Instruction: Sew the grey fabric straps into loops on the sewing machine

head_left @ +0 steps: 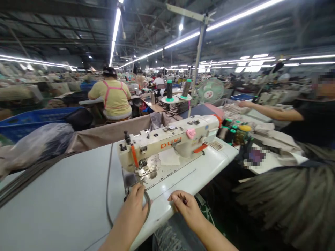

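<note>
At the front of a white sewing table [75,188], the left hand [134,204] sits just before the needle end of the industrial flatbed sewing machine [154,140]; its fingers are curled together, thumb and forefinger seemingly pinching a narrow grey-brown fabric strip [149,207], which bows out beside the thumb; a similar length [108,184] lies across the tabletop to the left (whether it is the same piece, I cannot tell).

The right hand [186,205] hovers by the table's front edge, apart from the left; its fingers are bent in around a small dark object [184,199], too hidden to identify, with thumb and forefinger close together.

To handle the strip well, I would keep the grip light, flat and free of twist, guide it squarely toward the presser foot [141,171], let the loop run slack without snagging, and hold the fingertips clear of the needle.
</note>
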Demonstrator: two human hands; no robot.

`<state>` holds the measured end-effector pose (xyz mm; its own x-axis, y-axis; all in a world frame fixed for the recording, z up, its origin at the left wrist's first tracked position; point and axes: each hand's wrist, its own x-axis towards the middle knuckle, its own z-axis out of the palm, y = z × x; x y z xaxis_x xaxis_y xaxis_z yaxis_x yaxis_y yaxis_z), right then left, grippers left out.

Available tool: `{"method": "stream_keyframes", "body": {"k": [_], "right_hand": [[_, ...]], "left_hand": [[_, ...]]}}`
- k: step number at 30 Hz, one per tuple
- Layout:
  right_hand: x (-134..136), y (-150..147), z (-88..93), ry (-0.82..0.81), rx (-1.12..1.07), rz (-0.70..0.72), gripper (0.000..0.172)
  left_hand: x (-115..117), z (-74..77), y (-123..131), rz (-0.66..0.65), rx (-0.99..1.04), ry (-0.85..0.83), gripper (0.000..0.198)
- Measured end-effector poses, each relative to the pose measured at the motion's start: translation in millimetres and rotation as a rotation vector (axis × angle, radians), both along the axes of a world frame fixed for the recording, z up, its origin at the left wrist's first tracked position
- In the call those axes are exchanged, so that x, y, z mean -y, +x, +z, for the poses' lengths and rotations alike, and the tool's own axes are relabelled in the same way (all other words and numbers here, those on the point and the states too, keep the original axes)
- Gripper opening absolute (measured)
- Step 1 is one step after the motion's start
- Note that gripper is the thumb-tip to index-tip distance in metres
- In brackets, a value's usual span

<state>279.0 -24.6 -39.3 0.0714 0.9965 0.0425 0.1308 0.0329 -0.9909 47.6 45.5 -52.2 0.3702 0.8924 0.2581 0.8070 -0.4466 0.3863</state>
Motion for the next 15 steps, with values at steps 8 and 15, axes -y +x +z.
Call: {"method": "stream_keyframes", "body": {"k": [8, 15], "right_hand": [[25, 88, -56.7, -0.093, -0.111, -0.671, 0.067], [62, 171, -88.8, -0.127, -0.003, -1.110, 0.060]], "left_hand": [[-17, -41.7, -8, -0.031, -0.171, 0.238, 0.030], [-18, -57.7, -3, 0.036, -0.133, 0.352, 0.025]]}}
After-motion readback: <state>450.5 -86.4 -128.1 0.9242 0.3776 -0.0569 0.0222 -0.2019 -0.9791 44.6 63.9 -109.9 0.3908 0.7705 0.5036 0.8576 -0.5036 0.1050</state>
